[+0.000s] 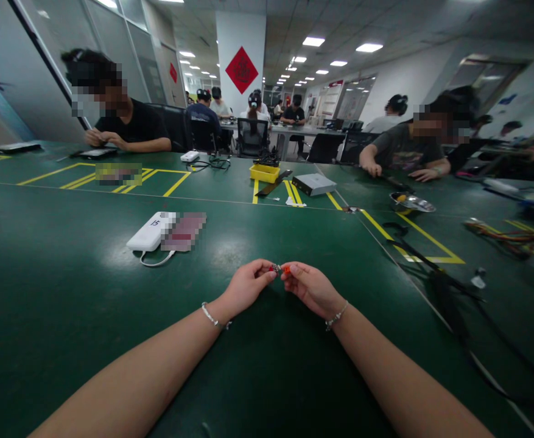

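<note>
My left hand (247,286) and my right hand (311,287) meet just above the green table (66,316) in front of me. Both pinch one small part (279,268) between their fingertips; it shows orange-red and a bit of metal, too small to name. The fingers of both hands are curled and closed round it. Each wrist wears a thin bracelet. A white power bank (150,232) with a short cable lies on the table beyond my left hand.
A yellow bin (263,172), a grey box (313,184) and a metal bowl (410,202) stand farther back. Black cables (444,292) and coloured wires (513,234) lie at the right. Other people sit working at the far left, the far right and behind.
</note>
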`<act>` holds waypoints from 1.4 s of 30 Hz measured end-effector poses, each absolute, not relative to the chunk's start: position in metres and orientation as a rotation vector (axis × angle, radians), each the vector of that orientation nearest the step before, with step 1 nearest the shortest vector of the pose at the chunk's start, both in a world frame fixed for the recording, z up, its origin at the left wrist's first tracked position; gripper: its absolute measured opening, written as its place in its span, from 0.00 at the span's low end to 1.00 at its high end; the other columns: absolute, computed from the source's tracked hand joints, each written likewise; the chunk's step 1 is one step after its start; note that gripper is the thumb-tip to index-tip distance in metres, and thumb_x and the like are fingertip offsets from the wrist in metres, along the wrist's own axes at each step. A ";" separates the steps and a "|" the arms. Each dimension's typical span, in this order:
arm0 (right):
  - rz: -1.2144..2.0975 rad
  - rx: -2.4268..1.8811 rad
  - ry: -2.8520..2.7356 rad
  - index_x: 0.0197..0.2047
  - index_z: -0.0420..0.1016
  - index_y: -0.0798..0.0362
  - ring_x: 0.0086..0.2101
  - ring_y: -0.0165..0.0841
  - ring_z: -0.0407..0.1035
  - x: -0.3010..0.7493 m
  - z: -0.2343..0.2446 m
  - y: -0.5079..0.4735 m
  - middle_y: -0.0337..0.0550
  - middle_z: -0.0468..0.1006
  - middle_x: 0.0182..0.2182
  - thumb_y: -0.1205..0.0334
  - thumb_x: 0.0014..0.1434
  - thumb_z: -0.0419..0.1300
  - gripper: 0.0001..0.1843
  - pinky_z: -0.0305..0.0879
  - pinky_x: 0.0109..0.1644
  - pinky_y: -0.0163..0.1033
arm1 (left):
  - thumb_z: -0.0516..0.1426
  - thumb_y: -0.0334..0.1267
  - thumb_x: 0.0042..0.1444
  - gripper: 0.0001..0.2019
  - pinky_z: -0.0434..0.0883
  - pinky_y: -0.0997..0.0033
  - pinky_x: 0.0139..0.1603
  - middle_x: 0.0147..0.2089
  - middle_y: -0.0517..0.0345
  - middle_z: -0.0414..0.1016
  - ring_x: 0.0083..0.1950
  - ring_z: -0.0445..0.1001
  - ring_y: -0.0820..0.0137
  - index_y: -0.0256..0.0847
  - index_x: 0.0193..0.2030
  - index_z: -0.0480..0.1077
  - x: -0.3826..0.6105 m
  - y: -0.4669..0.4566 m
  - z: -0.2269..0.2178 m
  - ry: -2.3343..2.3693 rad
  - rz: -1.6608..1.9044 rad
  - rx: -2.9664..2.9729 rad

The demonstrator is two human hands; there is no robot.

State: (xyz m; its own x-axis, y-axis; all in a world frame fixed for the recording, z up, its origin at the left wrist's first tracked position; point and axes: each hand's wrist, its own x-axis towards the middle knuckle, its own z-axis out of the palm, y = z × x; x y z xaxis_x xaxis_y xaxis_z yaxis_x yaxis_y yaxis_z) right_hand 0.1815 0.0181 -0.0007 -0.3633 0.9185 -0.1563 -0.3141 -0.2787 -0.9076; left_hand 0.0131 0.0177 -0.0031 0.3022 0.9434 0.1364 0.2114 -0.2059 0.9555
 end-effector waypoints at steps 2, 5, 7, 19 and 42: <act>1.782 -0.898 -1.036 0.32 0.72 0.54 0.26 0.25 0.64 0.181 -0.001 0.018 0.39 0.72 0.26 0.57 0.48 0.59 0.10 0.60 0.34 0.35 | 0.52 0.39 0.52 0.10 0.66 0.72 0.35 0.33 0.58 0.72 0.33 0.69 0.73 0.38 0.39 0.68 0.013 0.018 -0.003 1.092 0.976 1.666; 1.782 -0.897 -1.016 0.33 0.72 0.54 0.26 0.25 0.64 0.182 -0.001 0.018 0.39 0.73 0.28 0.60 0.46 0.61 0.09 0.60 0.34 0.35 | 0.51 0.39 0.52 0.10 0.66 0.72 0.37 0.33 0.58 0.72 0.34 0.69 0.73 0.38 0.38 0.67 0.013 0.018 -0.004 1.069 0.988 1.650; 1.776 -0.894 -0.994 0.34 0.71 0.54 0.26 0.24 0.64 0.182 -0.001 0.018 0.38 0.73 0.28 0.62 0.45 0.62 0.10 0.60 0.34 0.34 | 0.52 0.38 0.51 0.09 0.66 0.72 0.37 0.33 0.58 0.71 0.34 0.69 0.74 0.38 0.38 0.66 0.013 0.018 -0.005 1.038 1.011 1.621; 1.769 -0.878 -0.907 0.32 0.68 0.52 0.25 0.25 0.64 0.181 -0.001 0.020 0.36 0.71 0.23 0.61 0.48 0.59 0.06 0.59 0.32 0.34 | 0.56 0.31 0.44 0.05 0.64 0.74 0.35 0.32 0.61 0.67 0.34 0.66 0.74 0.38 0.29 0.63 0.012 0.021 -0.008 1.191 1.092 1.755; 1.722 -0.914 -0.972 0.33 0.72 0.52 0.26 0.24 0.65 0.179 -0.003 0.018 0.37 0.72 0.29 0.65 0.42 0.63 0.11 0.61 0.34 0.34 | 0.54 0.33 0.48 0.09 0.65 0.73 0.36 0.32 0.60 0.72 0.33 0.69 0.74 0.40 0.38 0.68 0.012 0.018 -0.002 1.173 1.003 1.688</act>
